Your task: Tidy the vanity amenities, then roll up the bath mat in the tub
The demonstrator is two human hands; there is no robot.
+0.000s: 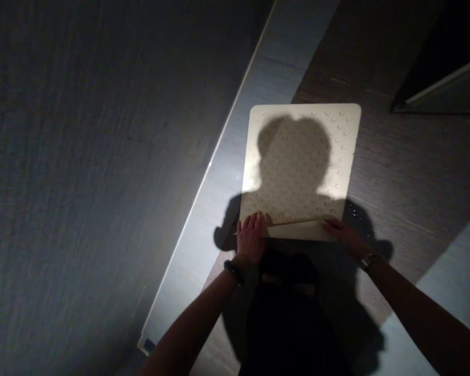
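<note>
A cream rubber bath mat [342, 138] lies on the floor in front of me, its side with rows of small round bumps facing up. Its near edge is turned over into a narrow fold. My left hand [250, 237] holds the left end of the fold, fingers over the mat, thumb mostly hidden. At the fold's right end, my right hand [344, 235] grips the edge between thumb and fingers. A dark band [234, 272] circles my left wrist, and a watch or bracelet [369, 260] is on my right.
A dark wall or panel [113, 156] with a pale bottom edge runs along the left. On the right stands a dark object with a light-edged frame [446, 81]. The floor [407, 177] has brown and grey bands; my shadow falls across the mat.
</note>
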